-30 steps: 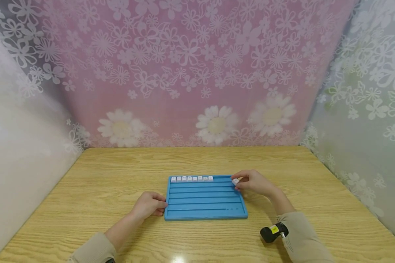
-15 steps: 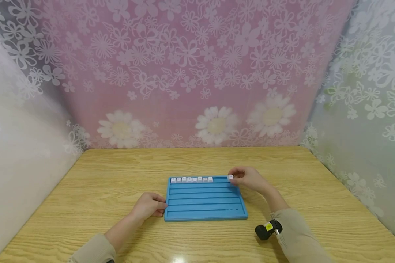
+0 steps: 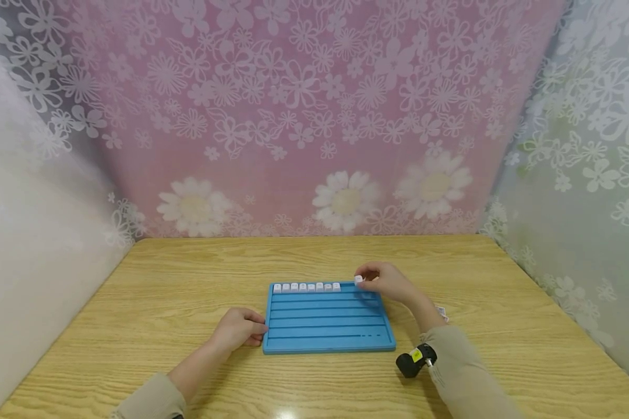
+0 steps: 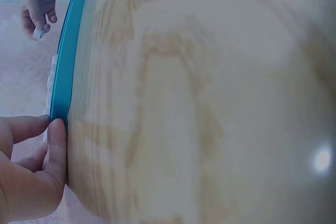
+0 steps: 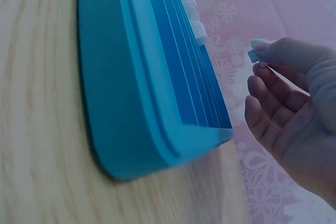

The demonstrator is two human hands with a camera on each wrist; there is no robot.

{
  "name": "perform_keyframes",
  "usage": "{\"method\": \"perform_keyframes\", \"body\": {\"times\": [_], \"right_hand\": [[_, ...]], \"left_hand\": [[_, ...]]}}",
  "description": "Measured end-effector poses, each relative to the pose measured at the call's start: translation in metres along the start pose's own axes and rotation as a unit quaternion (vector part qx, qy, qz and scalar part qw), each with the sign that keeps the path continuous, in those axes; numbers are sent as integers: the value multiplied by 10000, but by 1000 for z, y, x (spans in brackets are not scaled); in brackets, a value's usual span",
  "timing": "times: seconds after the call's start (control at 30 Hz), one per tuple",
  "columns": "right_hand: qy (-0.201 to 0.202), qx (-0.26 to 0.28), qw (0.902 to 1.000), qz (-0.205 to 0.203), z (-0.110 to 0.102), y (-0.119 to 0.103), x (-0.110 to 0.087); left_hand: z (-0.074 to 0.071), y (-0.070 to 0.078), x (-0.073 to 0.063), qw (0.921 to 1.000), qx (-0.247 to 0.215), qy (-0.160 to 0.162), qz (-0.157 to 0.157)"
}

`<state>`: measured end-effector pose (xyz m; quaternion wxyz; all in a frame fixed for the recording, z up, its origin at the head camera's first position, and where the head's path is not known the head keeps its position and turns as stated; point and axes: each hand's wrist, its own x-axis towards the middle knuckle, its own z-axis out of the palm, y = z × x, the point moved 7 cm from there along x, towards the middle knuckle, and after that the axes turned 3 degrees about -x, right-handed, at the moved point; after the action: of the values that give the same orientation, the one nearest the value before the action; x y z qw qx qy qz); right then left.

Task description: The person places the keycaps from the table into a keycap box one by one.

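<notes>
A blue slotted tray (image 3: 314, 315) lies on the table, with a row of several white keycaps (image 3: 302, 287) along the left part of its far slot. My left hand (image 3: 237, 327) holds the tray's near left side; in the left wrist view its thumb and a finger (image 4: 56, 132) pinch the edge. My right hand (image 3: 390, 283) pinches one white keycap (image 3: 359, 280) between thumb and fingers. This keycap is above the tray's far edge, right of the row and apart from it. In the right wrist view the keycap (image 5: 255, 51) hangs clear of the tray.
A small white printed item (image 3: 441, 312) lies on the wooden table (image 3: 199, 273) behind my right forearm, partly hidden. Floral curtains (image 3: 314, 116) stand at the back and sides. A black wrist camera (image 3: 415, 361) sits on my right sleeve.
My right hand has moved left and away along the tray's far edge with the keycap, toward the row. The white item behind the forearm has come into sight. My left hand stays put.
</notes>
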<state>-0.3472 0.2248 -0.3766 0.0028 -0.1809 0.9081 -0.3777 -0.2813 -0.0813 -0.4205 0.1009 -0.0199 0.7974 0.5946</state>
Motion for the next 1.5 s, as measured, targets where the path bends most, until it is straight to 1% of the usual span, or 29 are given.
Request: {"method": "perform_keyframes", "body": {"times": [0.5,0.7,0.83,0.93,1.1,1.3,1.5], "right_hand": [[-78,-188,9996,210,13,-1,11],[-98,-244,9995,157,17,-3,15],[-83,-241,9993,279,22,2,19],[-51,-268,9986,461,24,6,20],[-21,-372,9974,621,25,6,22],[-68,-509,9970,577,27,4,22],[-73,-547,9966,617,29,6,24]], "left_hand": [[-1,-1,1,10000,34,3,-17],[0,-1,1,10000,45,-12,-7],[-1,-1,1,10000,49,4,-5],[-1,-1,1,10000,69,-4,-3],[-1,-1,1,10000,90,-13,-11],[-1,-1,1,10000,85,-19,-29],[-2,-2,2,10000,11,-12,-50]]}}
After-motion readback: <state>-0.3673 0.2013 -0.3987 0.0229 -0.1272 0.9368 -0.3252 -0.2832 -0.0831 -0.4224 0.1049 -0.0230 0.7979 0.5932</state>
